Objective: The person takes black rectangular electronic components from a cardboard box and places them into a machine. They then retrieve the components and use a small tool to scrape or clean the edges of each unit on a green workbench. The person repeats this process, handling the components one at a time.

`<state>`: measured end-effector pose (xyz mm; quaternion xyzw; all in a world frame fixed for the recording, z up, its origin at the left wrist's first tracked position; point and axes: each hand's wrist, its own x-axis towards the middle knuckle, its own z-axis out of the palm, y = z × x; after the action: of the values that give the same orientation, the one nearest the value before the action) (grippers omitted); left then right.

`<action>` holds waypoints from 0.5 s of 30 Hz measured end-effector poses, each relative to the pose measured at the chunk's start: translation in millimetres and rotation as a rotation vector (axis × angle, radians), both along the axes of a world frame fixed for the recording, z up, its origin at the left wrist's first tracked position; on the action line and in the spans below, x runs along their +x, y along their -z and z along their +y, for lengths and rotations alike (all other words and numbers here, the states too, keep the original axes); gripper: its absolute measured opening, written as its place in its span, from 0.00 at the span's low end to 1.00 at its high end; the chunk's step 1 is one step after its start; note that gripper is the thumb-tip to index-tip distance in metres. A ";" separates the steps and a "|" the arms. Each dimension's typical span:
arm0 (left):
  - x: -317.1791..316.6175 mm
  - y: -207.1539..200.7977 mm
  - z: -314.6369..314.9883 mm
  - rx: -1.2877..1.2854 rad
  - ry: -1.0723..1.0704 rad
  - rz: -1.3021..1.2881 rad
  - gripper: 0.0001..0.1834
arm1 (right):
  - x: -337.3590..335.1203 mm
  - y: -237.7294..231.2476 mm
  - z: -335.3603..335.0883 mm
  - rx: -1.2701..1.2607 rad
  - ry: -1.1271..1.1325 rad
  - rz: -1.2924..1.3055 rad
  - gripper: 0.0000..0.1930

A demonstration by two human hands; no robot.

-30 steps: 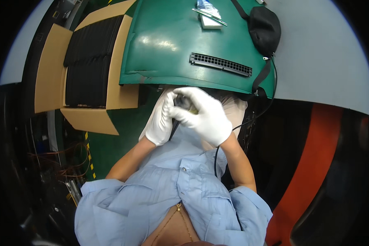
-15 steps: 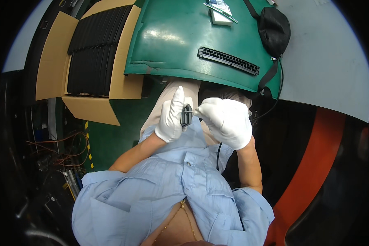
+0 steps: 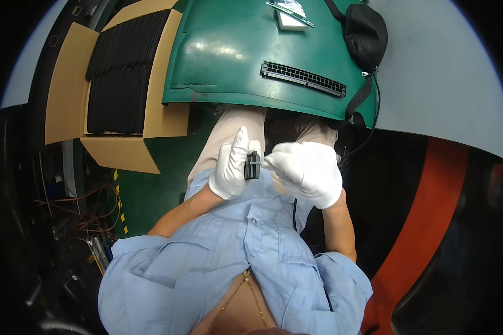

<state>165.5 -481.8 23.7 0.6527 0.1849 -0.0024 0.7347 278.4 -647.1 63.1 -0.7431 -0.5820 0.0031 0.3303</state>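
Note:
A white glove covers my left hand (image 3: pixel 228 172), which grips a black plastic part (image 3: pixel 251 170) with its thumb pointing up and away from me. The part looks long and narrow, seen nearly end-on above my lap. My right hand (image 3: pixel 312 174), gloved as well, is closed in a pinch just to the right of it. From its fingertips a thin grey metal tool tip (image 3: pixel 255 162) reaches across to the part. Most of the tool is hidden in the glove, so I cannot make out its kind.
On the green tabletop (image 3: pixel 223 72) ahead lies a black slotted grille strip (image 3: pixel 302 79). Farther back are a white block (image 3: pixel 292 22) with a thin green stick (image 3: pixel 290 14) on it, and a black pouch (image 3: pixel 365 36). An open cardboard box (image 3: pixel 67 95) at left holds stacked black parts (image 3: pixel 117 100).
The black part has turned slightly in my left hand, showing more of its flat face. Both hands sit a little nearer to me. The whole view has shifted slightly.

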 end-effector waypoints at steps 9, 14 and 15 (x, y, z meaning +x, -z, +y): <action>3.4 -17.0 0.6 0.054 -0.008 -0.075 0.42 | -1.6 6.8 9.3 0.014 0.274 0.424 0.07; 22.1 -32.5 31.0 0.743 0.237 -0.453 0.53 | -6.8 -33.6 14.9 -0.323 0.248 0.899 0.22; 25.6 -45.4 37.4 0.818 0.330 -0.405 0.61 | -5.7 -34.3 19.9 -0.395 0.214 0.949 0.22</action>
<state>191.2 -444.4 69.1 0.8961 -0.0821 0.0810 0.4287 272.7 -627.3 97.3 -0.7635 -0.2773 0.4152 0.4096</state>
